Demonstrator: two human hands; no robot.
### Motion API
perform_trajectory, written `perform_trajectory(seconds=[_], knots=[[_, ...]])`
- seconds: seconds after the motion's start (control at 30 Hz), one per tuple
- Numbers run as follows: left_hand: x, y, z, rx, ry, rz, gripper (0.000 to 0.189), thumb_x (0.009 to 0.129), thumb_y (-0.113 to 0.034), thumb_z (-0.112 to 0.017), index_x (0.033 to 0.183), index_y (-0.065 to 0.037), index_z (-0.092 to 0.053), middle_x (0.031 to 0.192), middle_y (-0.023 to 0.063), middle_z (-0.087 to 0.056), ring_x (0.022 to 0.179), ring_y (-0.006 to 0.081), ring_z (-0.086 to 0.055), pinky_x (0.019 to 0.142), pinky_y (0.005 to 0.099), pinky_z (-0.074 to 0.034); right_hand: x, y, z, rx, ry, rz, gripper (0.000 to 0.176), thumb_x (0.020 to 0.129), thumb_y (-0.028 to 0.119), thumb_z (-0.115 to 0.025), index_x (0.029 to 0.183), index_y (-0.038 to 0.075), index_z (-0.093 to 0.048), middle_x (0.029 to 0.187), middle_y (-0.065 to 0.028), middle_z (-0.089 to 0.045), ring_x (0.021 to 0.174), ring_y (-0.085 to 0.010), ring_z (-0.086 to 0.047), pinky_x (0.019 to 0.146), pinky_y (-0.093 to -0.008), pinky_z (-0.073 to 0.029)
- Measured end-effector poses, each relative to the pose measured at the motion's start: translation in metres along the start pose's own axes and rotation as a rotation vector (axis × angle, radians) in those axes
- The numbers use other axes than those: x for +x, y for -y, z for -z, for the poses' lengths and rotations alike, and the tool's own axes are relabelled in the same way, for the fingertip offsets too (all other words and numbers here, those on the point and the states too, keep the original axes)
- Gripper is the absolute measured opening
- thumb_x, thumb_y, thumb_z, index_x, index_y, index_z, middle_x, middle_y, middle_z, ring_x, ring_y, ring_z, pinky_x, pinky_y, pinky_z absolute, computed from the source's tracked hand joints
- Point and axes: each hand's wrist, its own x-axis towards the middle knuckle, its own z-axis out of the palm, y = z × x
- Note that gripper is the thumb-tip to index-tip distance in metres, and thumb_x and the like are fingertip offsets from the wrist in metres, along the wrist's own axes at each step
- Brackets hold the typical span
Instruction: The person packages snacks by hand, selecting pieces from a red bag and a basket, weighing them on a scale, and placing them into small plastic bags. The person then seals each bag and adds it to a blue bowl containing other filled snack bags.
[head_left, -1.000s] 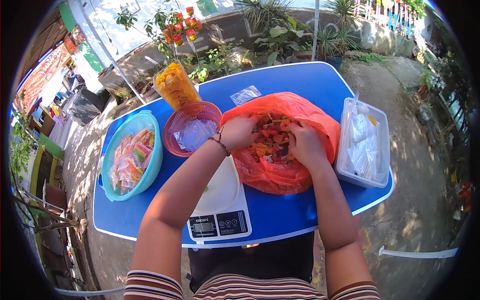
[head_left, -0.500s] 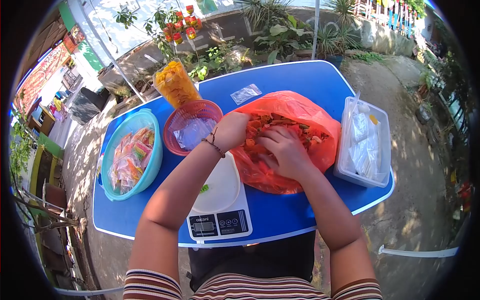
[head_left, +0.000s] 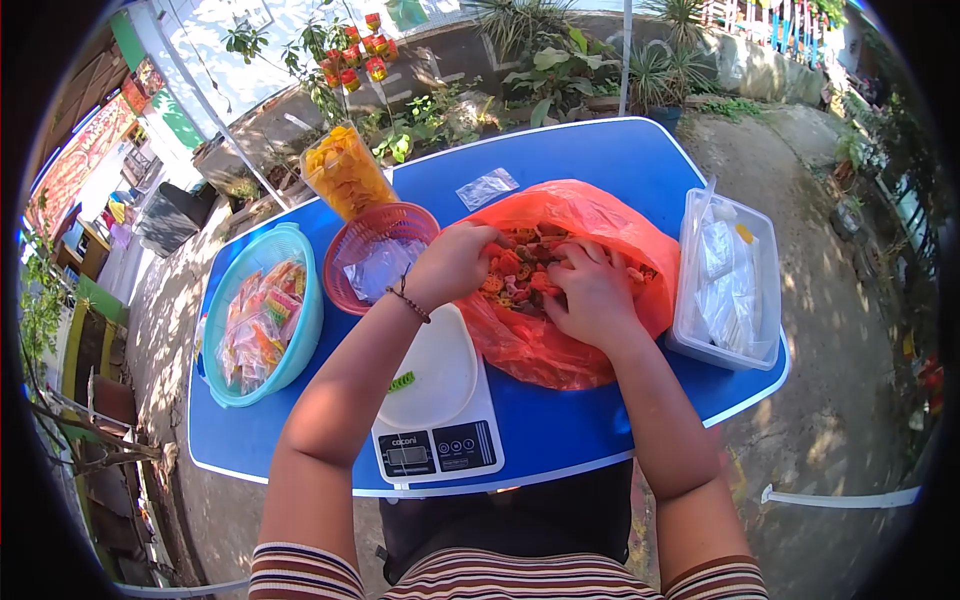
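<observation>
- Nearest are the striped top [head_left: 500, 575] and dark trousers [head_left: 505, 525], close against the near edge of a blue table [head_left: 560, 440] with a white rim.
- On the blue surface near that edge sits a white kitchen scale [head_left: 440, 450]; a small green piece [head_left: 402, 381] lies on its round pan.
- Farther in, an orange-red plastic bag [head_left: 565, 365] rests on the table, its mouth spread around many small coloured pieces [head_left: 512, 278].
- The left hand [head_left: 458, 262], a bracelet [head_left: 408, 300] at its wrist, has its fingers bent at the bag's left side; I cannot tell whether they grip anything.
- The right hand [head_left: 596, 300] lies over the pieces with fingers curved and partly spread; whether it holds any cannot be told.
- Left of the scale stands a turquoise basket [head_left: 310, 335] of filled packets; a clear box [head_left: 730, 355] with plastic bags stands at the right end.
- Beyond, a red basket [head_left: 335, 275] holds clear plastic, near a flat clear packet [head_left: 487, 188] and a container of yellow chips [head_left: 347, 175].
- Past the table, sun-dappled ground [head_left: 830, 420] stretches outdoors.
- Farthest are leafy plants [head_left: 560, 75], a low wall [head_left: 435, 68], hanging red-and-yellow containers [head_left: 350, 78] and a colourful fence [head_left: 780, 30].
</observation>
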Motion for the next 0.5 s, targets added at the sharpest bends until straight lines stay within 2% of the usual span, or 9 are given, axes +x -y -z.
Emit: perform_trajectory(seconds=[0.07, 0.1, 0.17, 0.27, 0.3, 0.37, 0.4, 0.5], knots=[[-0.001, 0.000, 0.000, 0.075, 0.011, 0.002, 0.023, 0.084, 0.002, -0.057, 0.104, 0.000, -0.070, 0.103, 0.0200, -0.071, 0.100, 0.0376, -0.067, 0.089, 0.0422, -0.055, -0.001, -0.006, 0.004, 0.068, -0.013, -0.044, 0.025, 0.078, 0.025, -0.075, 0.100, 0.012, -0.077, 0.125, -0.0066, -0.062, 0.131, -0.0274, -0.049, 0.110, -0.0552, -0.035], [-0.002, -0.001, 0.000, 0.112, 0.016, 0.006, 0.021, 0.084, 0.000, -0.059, 0.102, 0.000, -0.070, 0.101, 0.0195, -0.071, 0.099, 0.0378, -0.067, 0.088, 0.0428, -0.055, -0.002, -0.008, 0.006, 0.048, -0.053, -0.044, 0.023, 0.078, 0.021, -0.074, 0.099, 0.011, -0.076, 0.123, -0.0075, -0.063, 0.126, -0.0278, -0.053, 0.107, -0.0530, -0.039], [-0.004, -0.002, -0.002, 0.182, 0.004, 0.041, 0.023, 0.084, -0.006, -0.061, 0.105, -0.003, -0.069, 0.102, 0.0185, -0.071, 0.099, 0.0381, -0.067, 0.088, 0.0436, -0.055, -0.004, -0.012, 0.011, 0.010, -0.134, -0.045, 0.019, 0.079, 0.013, -0.071, 0.097, 0.010, -0.076, 0.119, -0.0091, -0.066, 0.115, -0.0288, -0.062, 0.099, -0.0486, -0.046], [-0.003, -0.004, -0.007, 0.299, 0.074, 0.154, 0.029, 0.086, -0.012, -0.062, 0.114, -0.007, -0.066, 0.107, 0.0179, -0.070, 0.100, 0.0375, -0.067, 0.087, 0.0449, -0.055, 0.001, -0.014, 0.018, 0.124, -0.056, -0.196, 0.018, 0.081, 0.006, -0.066, 0.097, 0.006, -0.074, 0.111, -0.0144, -0.068, 0.099, -0.0357, -0.067, 0.088, -0.0472, -0.053], [-0.003, -0.005, -0.008, 0.341, 0.110, 0.201, 0.031, 0.087, -0.014, -0.062, 0.118, -0.008, -0.065, 0.109, 0.0179, -0.070, 0.100, 0.0371, -0.067, 0.086, 0.0454, -0.055, 0.001, -0.016, 0.016, 0.134, -0.094, -0.191, 0.018, 0.081, 0.004, -0.065, 0.098, 0.005, -0.074, 0.109, -0.0161, -0.068, 0.096, -0.0373, -0.068, 0.086, -0.0476, -0.054], [-0.004, 0.006, -0.019, 0.346, 0.058, 0.102, 0.034, 0.090, -0.017, -0.061, 0.123, -0.009, -0.062, 0.108, 0.0177, -0.070, 0.099, 0.0368, -0.068, 0.084, 0.0465, -0.056, 0.000, -0.022, 0.009, 0.151, -0.168, -0.182, 0.019, 0.082, 0.001, -0.062, 0.098, 0.003, -0.073, 0.105, -0.0195, -0.068, 0.091, -0.0404, -0.068, 0.082, -0.0482, -0.055], [-0.004, 0.004, -0.020, 0.347, 0.032, 0.053, 0.035, 0.091, -0.018, -0.060, 0.126, -0.010, -0.060, 0.107, 0.0176, -0.070, 0.098, 0.0366, -0.068, 0.084, 0.0470, -0.056, 0.001, -0.021, 0.009, 0.155, -0.175, -0.177, 0.019, 0.082, 0.001, -0.062, 0.098, 0.003, -0.073, 0.105, -0.0197, -0.068, 0.092, -0.0403, -0.068, 0.083, -0.0484, -0.055], [0.003, -0.006, -0.016, 0.434, 0.142, 0.121, 0.030, 0.094, -0.020, -0.059, 0.122, -0.009, -0.064, 0.105, 0.0170, -0.072, 0.098, 0.0373, -0.069, 0.083, 0.0485, -0.055, 0.000, -0.020, 0.008, 0.156, -0.190, -0.165, 0.019, 0.083, 0.000, -0.062, 0.099, 0.003, -0.072, 0.105, -0.0203, -0.068, 0.093, -0.0401, -0.068, 0.084, -0.0484, -0.055]])
